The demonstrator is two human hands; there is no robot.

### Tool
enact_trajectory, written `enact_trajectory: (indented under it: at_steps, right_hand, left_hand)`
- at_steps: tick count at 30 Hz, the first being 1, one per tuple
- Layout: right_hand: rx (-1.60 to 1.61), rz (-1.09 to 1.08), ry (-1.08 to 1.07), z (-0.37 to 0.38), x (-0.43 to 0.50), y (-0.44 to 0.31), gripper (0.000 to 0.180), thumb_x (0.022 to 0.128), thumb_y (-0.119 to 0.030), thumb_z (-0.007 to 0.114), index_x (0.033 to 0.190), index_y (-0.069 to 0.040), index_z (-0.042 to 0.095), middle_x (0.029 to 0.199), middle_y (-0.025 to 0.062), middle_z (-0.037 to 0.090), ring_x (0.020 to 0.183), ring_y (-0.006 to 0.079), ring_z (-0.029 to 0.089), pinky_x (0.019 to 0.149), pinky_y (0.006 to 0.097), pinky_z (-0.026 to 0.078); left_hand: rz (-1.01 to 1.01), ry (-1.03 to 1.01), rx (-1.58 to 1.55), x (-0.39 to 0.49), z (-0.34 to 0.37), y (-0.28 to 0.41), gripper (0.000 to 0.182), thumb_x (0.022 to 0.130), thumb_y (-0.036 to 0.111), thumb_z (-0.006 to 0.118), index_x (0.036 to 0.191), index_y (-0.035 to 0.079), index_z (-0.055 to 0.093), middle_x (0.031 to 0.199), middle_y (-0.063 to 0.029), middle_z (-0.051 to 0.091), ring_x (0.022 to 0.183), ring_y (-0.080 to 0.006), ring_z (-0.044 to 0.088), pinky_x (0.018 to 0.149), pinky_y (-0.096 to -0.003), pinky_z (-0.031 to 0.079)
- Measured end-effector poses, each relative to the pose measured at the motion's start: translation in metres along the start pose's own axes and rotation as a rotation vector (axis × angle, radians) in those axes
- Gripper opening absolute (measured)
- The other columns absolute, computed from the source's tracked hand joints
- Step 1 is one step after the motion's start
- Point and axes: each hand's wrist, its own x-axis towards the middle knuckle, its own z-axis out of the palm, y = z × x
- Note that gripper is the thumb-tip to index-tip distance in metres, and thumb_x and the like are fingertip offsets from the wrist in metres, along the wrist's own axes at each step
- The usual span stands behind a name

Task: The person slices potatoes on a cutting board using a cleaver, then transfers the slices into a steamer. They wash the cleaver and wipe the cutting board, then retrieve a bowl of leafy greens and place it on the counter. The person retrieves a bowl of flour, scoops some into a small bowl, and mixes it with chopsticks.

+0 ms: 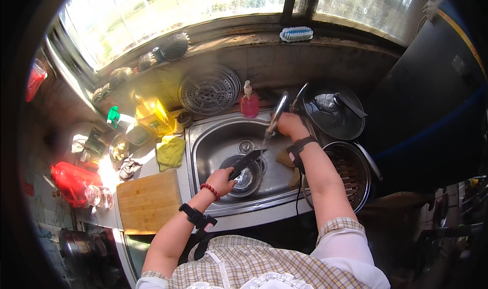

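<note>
My left hand (221,182) grips the handle of a knife with a dark blade (249,161), its tip pointing up and right under the water. Below the knife, a metal bowl (248,182) holding water sits in the stainless steel sink (213,136). A thin stream runs from the chrome faucet (281,107) onto the blade near its tip. My right hand (291,125) is curled at the faucet, just behind the spout, its fingertips hidden. A sponge-like yellowish piece (284,158) lies at the sink's right side, partly behind my right forearm.
Left of the sink are a wooden cutting board (148,201), a yellow cloth (170,152), a yellow liquid bottle (154,115) and a red thermos (74,178). A pink pump bottle (249,102) stands behind the sink. Right are a lidded pan (335,113) and a slatted pot (347,174).
</note>
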Motion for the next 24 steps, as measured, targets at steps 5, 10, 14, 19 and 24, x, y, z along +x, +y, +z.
enact_trajectory:
  at_steps: [5, 10, 14, 19, 24]
  right_hand:
    - [-0.263, 0.059, -0.013, -0.039, -0.045, -0.04, 0.029, 0.082, -0.013, 0.058, 0.109, -0.007, 0.063, 0.11, 0.0113, 0.065, 0.102, 0.0303, 0.062, 0.085, 0.0408, 0.05]
    - [0.143, 0.065, -0.078, -0.045, -0.103, -0.092, 0.026, 0.084, -0.024, 0.06, 0.096, -0.002, 0.067, 0.1, 0.021, 0.066, 0.099, 0.0365, 0.061, 0.087, 0.0439, 0.048]
    - [0.975, 0.083, -0.25, 0.003, -0.173, -0.169, 0.035, 0.091, -0.028, 0.057, 0.11, 0.001, 0.059, 0.092, 0.0124, 0.068, 0.079, 0.0188, 0.065, 0.067, 0.0316, 0.051]
    - [1.4, 0.304, -0.288, 0.052, -0.206, -0.253, 0.068, 0.095, -0.045, 0.049, 0.144, -0.005, 0.022, 0.112, 0.0149, 0.062, 0.096, 0.0215, 0.064, 0.074, 0.0317, 0.053]
    - [1.662, 0.401, -0.174, 0.062, -0.213, -0.29, 0.072, 0.093, -0.037, 0.056, 0.142, 0.004, 0.023, 0.073, 0.0048, 0.055, 0.057, 0.0107, 0.053, 0.05, 0.0258, 0.046]
  left_hand:
    - [-0.305, -0.125, -0.581, -0.014, 0.0, -0.022, 0.041, 0.083, 0.019, 0.065, 0.115, -0.006, 0.059, 0.082, -0.0086, 0.067, 0.066, -0.0136, 0.064, 0.056, -0.026, 0.05]
    - [-0.43, -0.128, -1.159, -0.04, -0.002, -0.046, 0.018, 0.089, 0.01, 0.055, 0.102, -0.001, 0.059, 0.082, -0.004, 0.063, 0.064, -0.0086, 0.059, 0.048, -0.0198, 0.045]
    - [-0.372, -0.041, -1.186, -0.059, 0.005, -0.055, 0.018, 0.089, 0.01, 0.055, 0.103, -0.001, 0.058, 0.085, -0.0058, 0.063, 0.067, -0.0103, 0.061, 0.049, -0.0212, 0.046]
    - [-0.263, -0.034, -1.171, -0.086, 0.014, -0.066, 0.031, 0.088, 0.01, 0.052, 0.114, -0.007, 0.048, 0.087, -0.0108, 0.062, 0.068, -0.0137, 0.062, 0.051, -0.0247, 0.048]
    - [-0.012, 0.051, -0.713, -0.111, 0.04, -0.068, 0.047, 0.078, 0.014, 0.059, 0.117, -0.006, 0.042, 0.094, -0.0201, 0.062, 0.081, -0.0242, 0.065, 0.071, -0.0331, 0.052]
